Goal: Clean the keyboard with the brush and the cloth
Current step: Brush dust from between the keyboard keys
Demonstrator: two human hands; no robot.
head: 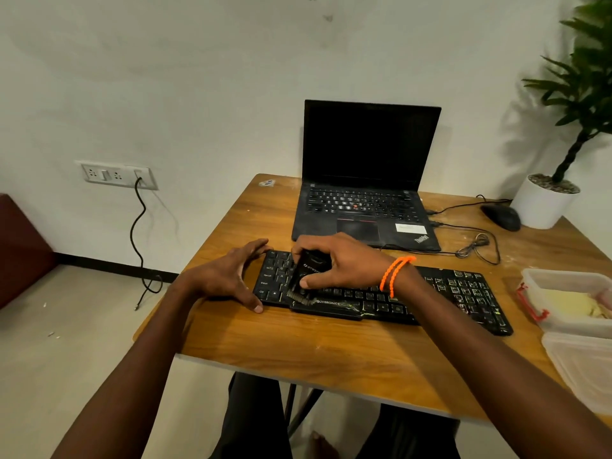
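Over on the far left, a wall socket plate (116, 175) with one black cable (140, 233) dangling to the floor. Onto the wooden table (265, 339) now: the left hand (228, 276) sits at the left end of the keyboard (463, 293), fingers spread and straight, thumb against the near corner, bracing it. Just beside it, the right hand (334, 263), two orange bands (395, 271) on that wrist, grips the black brush (304, 276), fingers curled round its body, bristles down on the keys near the front edge. The hands are close but apart. Behind the keyboard stands one open laptop (367, 180), screen dark. Further right, one mouse (501, 217) with its wires, one potted plant (549, 197), and two plastic containers (576, 299) at the table's right edge, just beside the keyboard's end. No cloth that I can make out.
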